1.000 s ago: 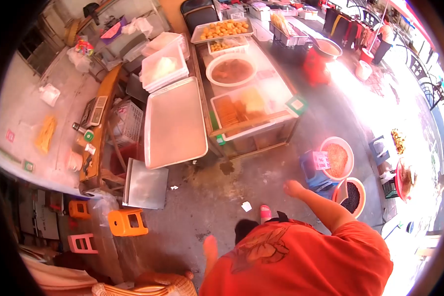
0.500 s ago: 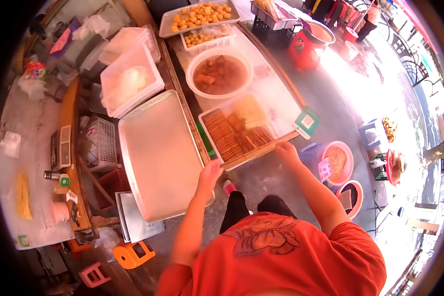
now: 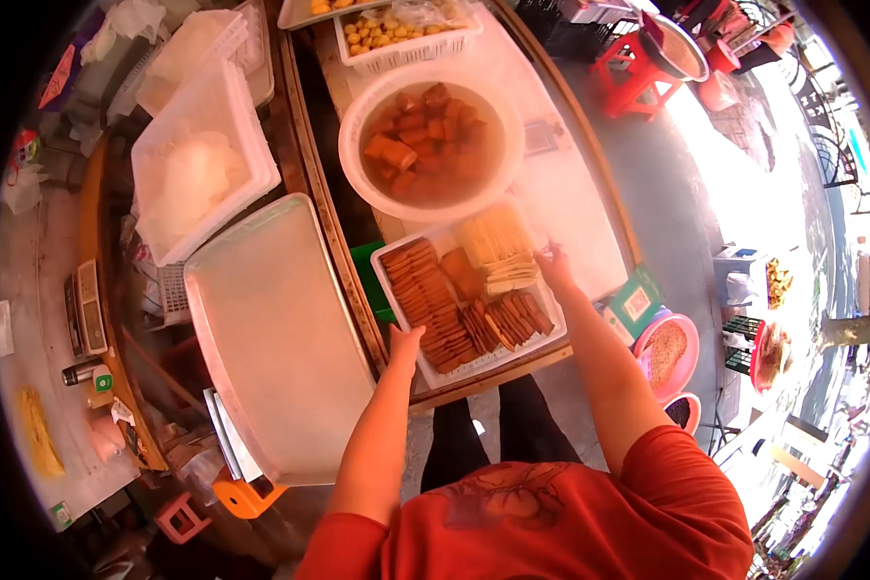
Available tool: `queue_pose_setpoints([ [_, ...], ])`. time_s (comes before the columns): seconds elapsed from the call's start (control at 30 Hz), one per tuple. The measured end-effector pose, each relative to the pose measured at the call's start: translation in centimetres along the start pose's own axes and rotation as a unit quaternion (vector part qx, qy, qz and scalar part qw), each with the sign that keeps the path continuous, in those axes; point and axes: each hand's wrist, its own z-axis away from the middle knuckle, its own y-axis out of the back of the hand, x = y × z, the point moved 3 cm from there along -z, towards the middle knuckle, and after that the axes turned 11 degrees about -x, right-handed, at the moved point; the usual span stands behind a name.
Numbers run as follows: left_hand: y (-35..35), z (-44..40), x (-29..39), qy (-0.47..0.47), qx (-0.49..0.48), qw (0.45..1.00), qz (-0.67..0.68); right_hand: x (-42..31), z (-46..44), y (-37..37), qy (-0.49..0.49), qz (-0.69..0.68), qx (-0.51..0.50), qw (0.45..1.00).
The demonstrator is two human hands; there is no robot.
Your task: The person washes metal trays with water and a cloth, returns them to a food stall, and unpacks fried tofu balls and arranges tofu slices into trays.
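My left hand [image 3: 406, 342] is at the near left edge of a white plastic tray [image 3: 501, 361], its fingers at the rim. My right hand [image 3: 555, 267] grips the opposite side, beside the pale strips; its fingertips are partly hidden. Neat rows of brown slices [image 3: 425, 300] fill the tray's left side. Pale stacked strips [image 3: 493, 240] lie at the far right, with more brown slices [image 3: 507, 320] at the near right. Just beyond stands a round white basin [image 3: 433, 210] holding brown chunks [image 3: 416, 126] in liquid.
A large metal tray [image 3: 271, 338] lies left of the wooden table edge. Behind it stand stacked white tubs [image 3: 203, 174]. A basket of yellow balls [image 3: 406, 37] is at the back. A green QR sign [image 3: 636, 302] and tubs of grain [image 3: 667, 358] are at right.
Both hands have moved forward from the table's front edge to the sides of the white tray and taken hold of it. The view has come closer to the table.
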Motion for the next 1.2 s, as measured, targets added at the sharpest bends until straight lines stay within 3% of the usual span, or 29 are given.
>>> queue_pose_setpoints([
  [0.13, -0.7, -3.5, -1.4, -0.002, 0.041, 0.991, 0.129, -0.8, -0.6, -0.8, -0.108, -0.11, -0.049, 0.987],
  [0.17, -0.2, -4.4, -2.0, -0.026, 0.04, 0.983, 0.178, -0.8, -0.7, -1.3, -0.084, -0.213, -0.145, 0.963],
  [0.27, -0.7, -4.7, -3.1, -0.068, 0.099, 0.956, 0.267, -1.2, 0.2, -1.1, -0.167, -0.307, -0.107, 0.931],
  [0.37, -1.0, -4.7, -3.8, -0.066, 0.124, 0.944, 0.299, -0.5, 0.7, -1.3, -0.109, -0.367, -0.081, 0.92],
  [0.47, -1.1, -4.8, -5.3, -0.036, 0.153, 0.93, 0.332, -1.0, 1.9, -1.0, -0.124, -0.363, -0.018, 0.923],
  [0.6, -1.7, -3.3, -6.3, -0.033, 0.138, 0.911, 0.386, -0.9, 2.7, -0.7, -0.105, -0.391, -0.027, 0.914],
  [0.67, -2.0, -2.0, -5.8, -0.033, 0.122, 0.907, 0.402, -1.6, 3.2, 0.1, -0.11, -0.381, -0.04, 0.917],
  [0.77, -2.3, -0.9, -5.1, -0.028, 0.131, 0.9, 0.414, -3.7, 3.8, 1.1, -0.087, -0.378, 0.025, 0.922],
  [0.93, -2.8, 2.5, -2.0, -0.04, 0.158, 0.897, 0.41, -3.6, 3.6, 2.8, -0.066, -0.402, 0.009, 0.913],
  [1.03, -2.0, 2.3, -2.2, -0.159, 0.087, 0.906, 0.383, -5.2, 4.1, 4.1, -0.059, -0.429, 0.019, 0.901],
  [1.13, -1.4, 2.6, -0.8, -0.16, 0.094, 0.916, 0.356, -8.4, 4.6, 6.2, -0.038, -0.431, 0.022, 0.901],
  [1.2, -1.3, 3.7, 1.6, -0.207, 0.082, 0.909, 0.353, -10.1, 4.4, 7.5, -0.019, -0.421, 0.013, 0.907],
])
